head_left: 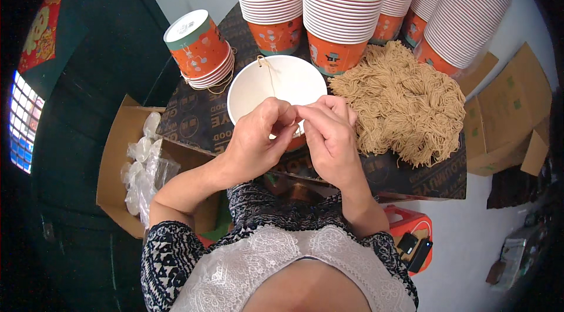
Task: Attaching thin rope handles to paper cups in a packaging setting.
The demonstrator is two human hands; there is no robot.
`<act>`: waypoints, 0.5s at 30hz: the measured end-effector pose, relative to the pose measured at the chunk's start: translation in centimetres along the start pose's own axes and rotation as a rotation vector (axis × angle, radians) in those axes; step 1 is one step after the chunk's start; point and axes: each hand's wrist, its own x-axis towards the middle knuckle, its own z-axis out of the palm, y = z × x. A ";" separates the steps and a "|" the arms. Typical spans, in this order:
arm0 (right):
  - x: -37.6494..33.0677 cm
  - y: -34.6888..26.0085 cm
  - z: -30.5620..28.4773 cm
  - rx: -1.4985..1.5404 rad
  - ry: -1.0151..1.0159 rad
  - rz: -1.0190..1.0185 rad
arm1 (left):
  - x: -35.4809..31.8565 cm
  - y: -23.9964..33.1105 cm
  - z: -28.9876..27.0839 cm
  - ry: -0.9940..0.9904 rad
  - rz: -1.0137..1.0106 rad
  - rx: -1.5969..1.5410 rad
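White paper bucket (249, 92) standing open, just beyond the left hand (258, 136) and right hand (330, 136)!

Both hands are meeting right at the bucket's near edge, covering part of its rim, and the bucket is spreading out behind the fingers, mouth up. Thumbs and fingers are drawing in close, tip to tip, but whatever might be sitting between them is hidden, so I cannot tell whether either hand is grasping anything. At the far rim, thin tan twine (264, 63) is showing in a small loop, a strand trailing down the smooth, pale inner wall. Orange is peeping out below the fingers on the outer wall.

Over to the right, a shaggy heap of yarn (405, 106) is sprawling near the right hand, all soft, crinkled tan strands. Behind it, tall nested stacks (343, 30) are rising, their rolled white rims ribbing up above printed orange sides. On the left, an upturned stack (202, 51) is showing its round white base and green band, with twine dangling at its rims. Everything is resting on a bench (194, 118) covered in dark, printed sheeting. Below, a brown cardboard carton (117, 159) is holding crumpled, translucent plastic (141, 165), well to the left of the bucket.
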 end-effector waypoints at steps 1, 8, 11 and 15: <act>-0.1 0.0 0.0 0.011 0.007 0.018 | 0.0 0.0 0.0 0.000 0.001 -0.001; 0.1 -0.2 -0.1 0.071 -0.002 0.098 | -0.3 -0.1 0.0 0.014 0.047 0.035; 0.0 -0.1 -0.3 0.075 0.005 0.105 | -0.3 0.0 0.0 0.012 0.047 0.035; 0.0 -0.2 -0.3 0.085 0.008 0.117 | -0.2 0.0 -0.2 -0.006 0.032 0.049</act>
